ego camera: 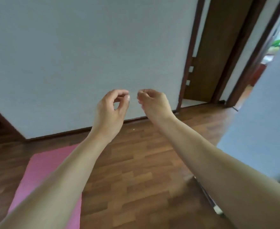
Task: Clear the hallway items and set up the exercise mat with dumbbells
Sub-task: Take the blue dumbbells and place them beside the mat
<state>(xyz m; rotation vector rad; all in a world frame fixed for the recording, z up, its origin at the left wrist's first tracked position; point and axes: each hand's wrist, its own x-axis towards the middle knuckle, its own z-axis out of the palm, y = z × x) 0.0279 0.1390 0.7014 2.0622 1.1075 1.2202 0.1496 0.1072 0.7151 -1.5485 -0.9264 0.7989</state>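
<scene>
Item, near left: pink exercise mat (41, 176), lying flat on the wooden floor (144, 162), its long axis running from near to far and leaning slightly right, its far end stopping well short of the wall; the left forearm is crossing above it. Item, near right: a thin metallic piece with a pale tip (216, 209), lying on the floor and showing beside the right forearm; it is too blurred to identify. Item, middle: left hand (110, 111) and right hand (154, 104), both hanging in the air close together, fingers (122, 93) loosely curled and grasping nothing, the left thumb and forefinger nearly closing a ring. The mat is sitting below and to the near left of both hands, so the left hand is judged the nearer one for any adjusting. Dumbbells: none showing in view, so the next fetch is likely calling for a turn or a walk. Item, far: pale wall (86, 55) with dark skirting; to the far right a brown door (218, 47) standing in its frame and an open doorway (268, 63) beyond. Nothing is standing between hands and mat.
</scene>
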